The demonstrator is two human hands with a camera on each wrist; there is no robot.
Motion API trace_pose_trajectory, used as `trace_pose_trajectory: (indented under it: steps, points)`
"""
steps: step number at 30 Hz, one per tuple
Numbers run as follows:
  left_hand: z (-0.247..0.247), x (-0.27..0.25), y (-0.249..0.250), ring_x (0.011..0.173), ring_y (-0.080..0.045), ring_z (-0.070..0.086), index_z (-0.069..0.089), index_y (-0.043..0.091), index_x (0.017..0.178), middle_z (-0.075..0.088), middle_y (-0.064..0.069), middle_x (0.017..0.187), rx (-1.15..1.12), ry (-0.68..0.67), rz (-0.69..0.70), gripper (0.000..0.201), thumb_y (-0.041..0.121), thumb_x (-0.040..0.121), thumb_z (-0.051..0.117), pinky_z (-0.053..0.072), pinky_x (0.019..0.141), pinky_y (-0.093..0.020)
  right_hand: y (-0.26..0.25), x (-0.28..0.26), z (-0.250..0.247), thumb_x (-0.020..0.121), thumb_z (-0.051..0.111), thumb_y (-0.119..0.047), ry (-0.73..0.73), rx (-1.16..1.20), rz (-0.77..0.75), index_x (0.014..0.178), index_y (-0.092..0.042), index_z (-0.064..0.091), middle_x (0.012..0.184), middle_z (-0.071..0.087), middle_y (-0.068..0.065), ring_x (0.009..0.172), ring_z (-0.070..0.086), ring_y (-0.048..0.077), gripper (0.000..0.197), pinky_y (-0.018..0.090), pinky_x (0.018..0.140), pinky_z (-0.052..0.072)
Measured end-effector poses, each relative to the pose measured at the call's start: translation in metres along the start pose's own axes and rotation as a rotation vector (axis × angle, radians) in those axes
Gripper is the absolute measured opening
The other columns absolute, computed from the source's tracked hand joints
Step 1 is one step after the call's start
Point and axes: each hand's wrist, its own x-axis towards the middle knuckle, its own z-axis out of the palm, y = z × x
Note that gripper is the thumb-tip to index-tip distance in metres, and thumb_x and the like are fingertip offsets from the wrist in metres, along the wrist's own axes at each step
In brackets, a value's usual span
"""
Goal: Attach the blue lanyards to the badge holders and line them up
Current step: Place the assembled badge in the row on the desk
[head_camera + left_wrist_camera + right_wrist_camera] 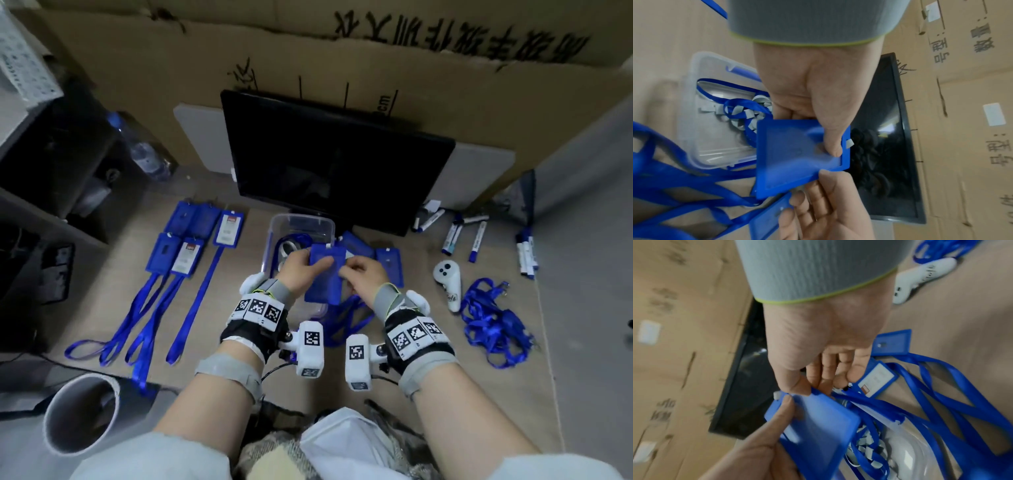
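Note:
Both hands hold one blue badge holder (323, 274) above the clear plastic box (301, 222). My left hand (308, 265) grips its left side, thumb pressed on the front face (830, 144). My right hand (354, 272) pinches the holder's edge near a corner (812, 390) between thumb and fingers. Blue lanyards (342, 322) hang and lie under the hands; whether one is clipped to this holder is hidden. Several holders with lanyards attached (191, 246) lie in rows at the left. Loose holders (388, 262) lie right of the box.
A tangled pile of blue lanyards (489, 318) lies at the right, beside a white controller (447, 277) and several markers (476, 236). A black monitor (335, 161) stands behind the box against cardboard. A white cup (82, 411) sits near left. The box holds grey strips and a lanyard (748, 110).

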Motion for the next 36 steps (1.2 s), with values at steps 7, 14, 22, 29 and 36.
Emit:
trace_pose_trajectory:
  steps: [7, 14, 22, 29, 36]
  points:
    - [-0.052, -0.014, 0.012, 0.087, -0.028, 0.069, 0.068, 0.003, 0.103, 0.073, -0.015, 0.098, 0.108, -0.021, 0.084, 0.018, 0.017, 0.091, 0.068, 0.055, 0.08, -0.041, -0.051, -0.022, 0.019, 0.081, 0.076, -0.022, 0.091, 0.063, -0.297, 0.095, -0.026, 0.072, 0.092, 0.073, -0.004, 0.083, 0.065, 0.009, 0.015, 0.016, 0.079, 0.049]
    - [-0.088, -0.025, 0.008, 0.076, -0.019, 0.07, 0.069, 0.022, 0.086, 0.075, -0.003, 0.084, 0.179, -0.094, 0.168, 0.009, 0.014, 0.084, 0.073, 0.057, 0.08, -0.039, -0.071, -0.046, 0.054, 0.085, 0.07, -0.011, 0.066, 0.016, -0.38, 0.095, -0.015, 0.076, 0.089, 0.074, -0.002, 0.082, 0.064, 0.004, 0.012, 0.018, 0.081, 0.048]
    - [-0.106, -0.025, 0.012, 0.081, -0.024, 0.071, 0.071, 0.015, 0.092, 0.076, -0.01, 0.091, 0.151, -0.1, 0.193, 0.01, 0.018, 0.083, 0.075, 0.057, 0.081, -0.043, -0.082, -0.053, 0.072, 0.086, 0.07, -0.022, 0.236, -0.041, -0.404, 0.086, -0.029, 0.075, 0.082, 0.072, -0.017, 0.076, 0.063, -0.009, 0.009, 0.011, 0.076, 0.047]
    - [-0.112, -0.029, 0.022, 0.077, -0.018, 0.067, 0.069, 0.009, 0.104, 0.072, -0.009, 0.093, 0.01, -0.233, 0.258, 0.019, 0.003, 0.086, 0.069, 0.055, 0.076, -0.034, -0.098, -0.052, 0.075, 0.094, 0.059, -0.017, 0.076, 0.204, -0.2, 0.113, -0.01, 0.066, 0.096, 0.067, 0.004, 0.08, 0.062, 0.012, 0.021, 0.017, 0.064, 0.053]
    - [-0.12, -0.024, 0.03, 0.095, -0.016, 0.07, 0.067, 0.017, 0.122, 0.075, -0.006, 0.106, -0.046, -0.331, 0.344, 0.033, 0.017, 0.089, 0.07, 0.056, 0.087, -0.031, -0.101, -0.05, 0.067, 0.093, 0.063, -0.016, 0.108, 0.136, -0.219, 0.106, 0.001, 0.068, 0.078, 0.064, 0.005, 0.055, 0.057, -0.002, 0.022, 0.009, 0.051, 0.045]
